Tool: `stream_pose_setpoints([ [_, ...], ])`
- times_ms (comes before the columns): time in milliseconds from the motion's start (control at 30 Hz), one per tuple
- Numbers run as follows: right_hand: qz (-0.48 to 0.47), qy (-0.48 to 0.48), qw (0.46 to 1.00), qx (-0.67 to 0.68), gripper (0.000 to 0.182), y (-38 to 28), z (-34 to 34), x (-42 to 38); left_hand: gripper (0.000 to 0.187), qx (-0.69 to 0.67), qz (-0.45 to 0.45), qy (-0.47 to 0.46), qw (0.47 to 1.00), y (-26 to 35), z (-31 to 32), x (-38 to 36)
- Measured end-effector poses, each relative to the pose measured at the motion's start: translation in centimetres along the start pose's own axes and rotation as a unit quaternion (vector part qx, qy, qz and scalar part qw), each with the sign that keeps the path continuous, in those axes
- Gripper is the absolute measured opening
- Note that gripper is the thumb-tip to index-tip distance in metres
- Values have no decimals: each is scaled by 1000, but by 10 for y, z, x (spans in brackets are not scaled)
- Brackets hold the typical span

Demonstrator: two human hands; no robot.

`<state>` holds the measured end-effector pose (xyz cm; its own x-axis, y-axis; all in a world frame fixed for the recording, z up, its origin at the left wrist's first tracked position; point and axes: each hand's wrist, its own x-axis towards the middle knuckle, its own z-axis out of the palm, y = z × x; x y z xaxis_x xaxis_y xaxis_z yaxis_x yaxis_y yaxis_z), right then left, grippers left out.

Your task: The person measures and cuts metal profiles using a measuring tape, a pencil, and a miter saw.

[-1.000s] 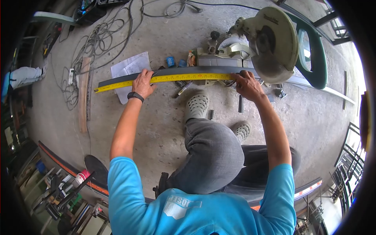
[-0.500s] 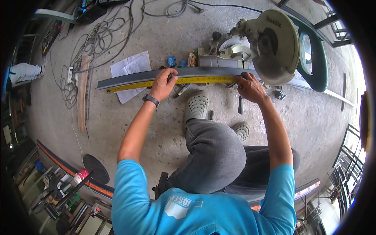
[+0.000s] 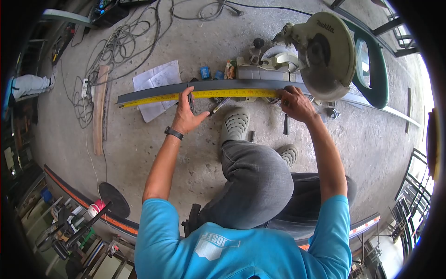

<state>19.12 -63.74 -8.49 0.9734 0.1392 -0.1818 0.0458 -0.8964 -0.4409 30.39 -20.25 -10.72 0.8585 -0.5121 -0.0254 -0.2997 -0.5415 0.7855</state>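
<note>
A grey metal bar [image 3: 223, 85] lies across in front of the saw, with a yellow tape measure blade [image 3: 232, 94] stretched along its near edge. The blade's free end is close to the bar's left end. My right hand [image 3: 298, 104] is closed on the tape measure at the blade's right end, its case mostly hidden by the fingers. My left hand [image 3: 188, 116] has its fingertips at the blade's edge and its thumb spread away. A slim dark pen-like stick [image 3: 191, 101] is tucked along the fingers of that hand.
A Makita chop saw [image 3: 325, 56] stands at the right behind the bar. Paper sheets [image 3: 158, 76], small blue boxes [image 3: 205, 72] and a marker [image 3: 220, 106] lie around the bar. Tangled cables [image 3: 121, 44] and a wooden strip [image 3: 99, 111] are on the floor to the left.
My left hand has moved slightly left and toward me, its thumb opening out. The blade's free end now sits nearer the bar's left end. The right hand stays almost in place.
</note>
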Motion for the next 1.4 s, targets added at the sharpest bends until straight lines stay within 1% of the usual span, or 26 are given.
stream_pose_setpoints([
  [67,-2,-8,1000,-3,48,-1,0,1,94,38,-6,0,999,-2,-1,7],
  [100,-2,-14,1000,-8,49,-4,1,3,92,114,-8,3,993,-2,0,10],
  [167,-5,-31,999,-13,51,-8,7,6,88,263,-13,7,965,-1,0,15],
  [267,13,-24,1000,0,52,-28,11,14,82,306,-53,13,950,-22,0,23],
  [300,14,-26,1000,-4,51,-31,13,18,80,323,-51,16,945,-27,-4,26],
  [400,22,-31,999,-7,51,-40,14,23,80,319,-37,26,947,-41,-12,33],
  [533,26,-37,999,-8,51,-34,9,22,80,319,-17,14,948,-35,-6,39],
  [600,19,-28,999,-11,52,-33,9,18,80,320,-17,8,947,-32,-3,41],
  [967,49,-39,998,-23,53,-36,15,27,77,340,-17,-13,940,-36,-7,45],
  [1067,43,-40,998,-16,53,-36,17,26,74,339,-23,-8,940,-40,-6,44],
  [1100,37,-39,998,-13,53,-35,17,27,70,346,-18,-3,938,-38,-5,40],
  [1167,-3,10,1000,7,54,-36,21,17,61,375,-11,27,927,-27,-12,29],
  [1200,-8,-17,1000,9,59,-40,16,10,51,346,33,77,935,-29,-11,20],
  [1233,-28,-41,999,10,67,-46,13,9,45,315,84,97,940,-27,-10,13],
  [1267,-73,6,997,35,77,-45,23,5,43,243,60,55,967,-17,-12,3],
  [1300,-48,-26,996,65,85,-53,27,5,42,233,110,71,964,2,-8,-3],
  [1333,-43,-41,995,79,92,-62,29,3,42,209,155,49,964,14,0,-6],
  [1367,-33,-67,993,91,93,-79,25,5,46,214,181,25,960,35,7,-6],
  [1400,-14,-93,991,97,94,-90,22,3,49,258,147,-50,954,52,22,-4],
])
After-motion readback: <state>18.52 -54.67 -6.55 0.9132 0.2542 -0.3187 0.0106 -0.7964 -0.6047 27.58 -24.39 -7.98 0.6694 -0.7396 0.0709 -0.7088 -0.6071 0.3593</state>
